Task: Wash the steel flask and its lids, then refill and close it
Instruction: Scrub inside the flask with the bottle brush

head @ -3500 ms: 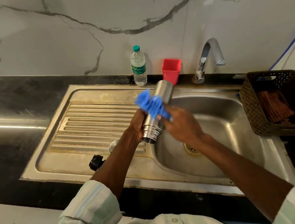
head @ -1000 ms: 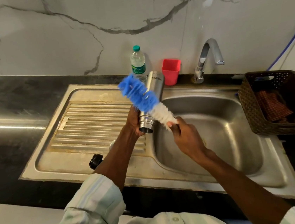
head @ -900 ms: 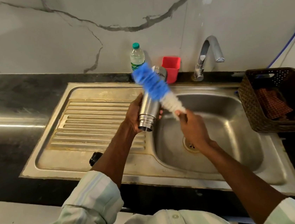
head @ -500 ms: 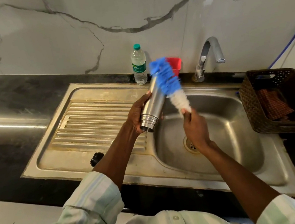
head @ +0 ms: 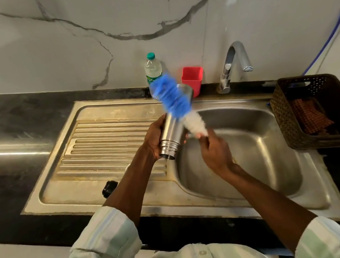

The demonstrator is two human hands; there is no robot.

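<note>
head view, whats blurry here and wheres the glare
In the head view the blue and white brush is smeared by motion blur, and the right hand gripping it is slightly soft; the steel flask in the left hand stays fairly sharp. Glare streaks across the black counter at left and the sink wall. Wide-angle distortion bows the counter edge.
</note>
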